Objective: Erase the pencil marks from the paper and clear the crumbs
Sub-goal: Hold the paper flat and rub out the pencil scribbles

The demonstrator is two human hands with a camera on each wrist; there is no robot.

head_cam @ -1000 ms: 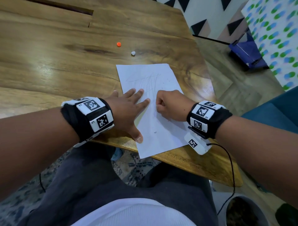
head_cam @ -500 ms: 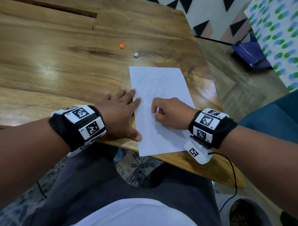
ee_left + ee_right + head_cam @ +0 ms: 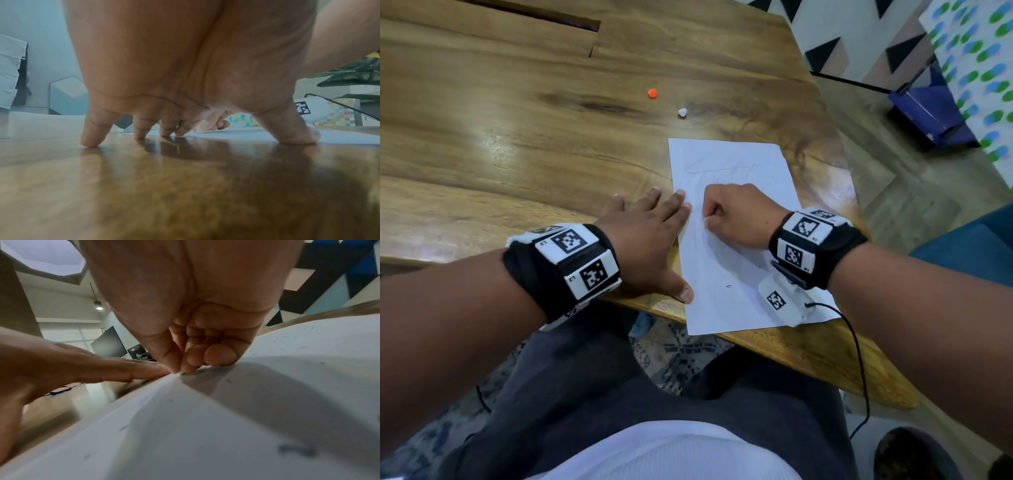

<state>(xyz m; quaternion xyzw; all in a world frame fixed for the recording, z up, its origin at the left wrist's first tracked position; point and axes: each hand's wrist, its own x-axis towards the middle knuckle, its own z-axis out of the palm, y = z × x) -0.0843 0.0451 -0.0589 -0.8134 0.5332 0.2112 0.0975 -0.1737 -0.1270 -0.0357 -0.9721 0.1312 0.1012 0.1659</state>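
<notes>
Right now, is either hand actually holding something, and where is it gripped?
The right hand pinches a small white eraser between thumb and fingertips; only its tip shows. The left hand holds nothing, pressing flat on the paper edge.

An office-like room: dark monitors (image 3: 109, 344) on desks, a pendant lamp (image 3: 98, 305), geometric-patterned wall panels (image 3: 859, 51).

left hand (image 3: 650, 236) splayed flat, right hand (image 3: 736, 216) fisted

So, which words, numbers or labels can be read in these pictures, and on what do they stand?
None reads plainly.
Left wristband: square code patterns; tiny characters beside them, too small to read.
Right wristband: the same.
Paper: only faint pencil scribbles, no words.
</notes>
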